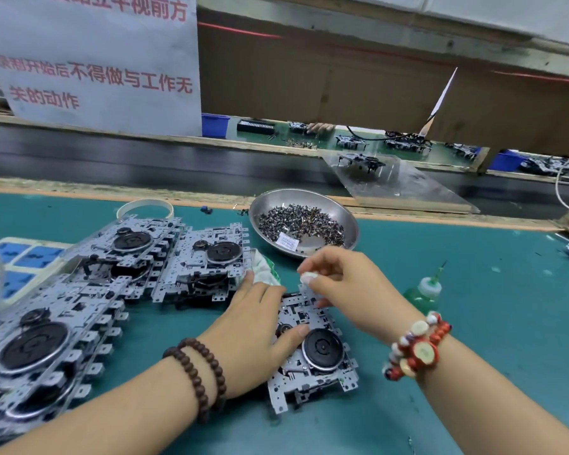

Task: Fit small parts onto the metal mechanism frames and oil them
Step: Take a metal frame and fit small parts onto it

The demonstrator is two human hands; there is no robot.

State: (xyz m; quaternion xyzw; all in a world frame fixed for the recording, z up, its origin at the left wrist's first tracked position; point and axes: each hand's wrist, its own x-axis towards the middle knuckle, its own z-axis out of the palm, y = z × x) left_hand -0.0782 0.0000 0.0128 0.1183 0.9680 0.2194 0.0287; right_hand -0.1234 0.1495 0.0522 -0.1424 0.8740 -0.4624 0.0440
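Two bare hands work over one metal mechanism frame (pixel 312 353) lying flat on a green mat (pixel 493 323). The left hand (pixel 250 330) rests palm down on the frame's left side, fingers fairly straight, thumb touching the metal near a black flywheel (pixel 322 348). The right hand (pixel 342 277) hovers at the frame's far edge, fingers curled, pinching a small pale object too blurred to identify. Just right of that wrist stands a green oil bottle (pixel 422 292). Behind the hands sits a steel bowl (pixel 339 211) of small dark parts (pixel 299 223). To the left, more frames (pixel 119 274) lie in overlapping stacks.
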